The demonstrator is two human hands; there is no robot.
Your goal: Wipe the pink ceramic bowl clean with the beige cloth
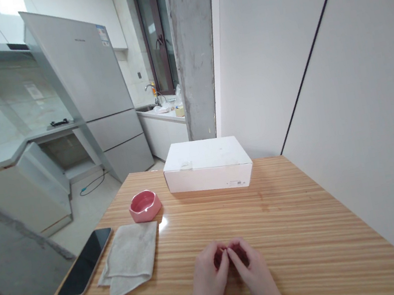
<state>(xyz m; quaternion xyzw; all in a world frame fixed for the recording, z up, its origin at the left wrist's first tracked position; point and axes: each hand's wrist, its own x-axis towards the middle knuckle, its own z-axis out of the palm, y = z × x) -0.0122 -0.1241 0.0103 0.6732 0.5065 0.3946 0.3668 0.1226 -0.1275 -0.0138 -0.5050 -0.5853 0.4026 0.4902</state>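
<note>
Near the front edge of the wooden table [292, 232], my left hand [209, 272] and my right hand [251, 267] meet fingertip to fingertip. Both are closed in a pinch, thumbs and forefingers pressed together. Something tiny may be between the tips, but it is too small to make out. To the left of my hands lies a folded grey cloth [134, 255], with a dark-screened phone [86, 263] beside it. A pink bowl [145, 206] with an angular rim sits just behind the cloth.
A white closed box [207, 163] stands at the table's far edge. A pale wall [320, 69] borders the table on the right. Beyond are a grey fridge [89, 80], a sink counter [165, 127] and a concrete pillar [197, 51].
</note>
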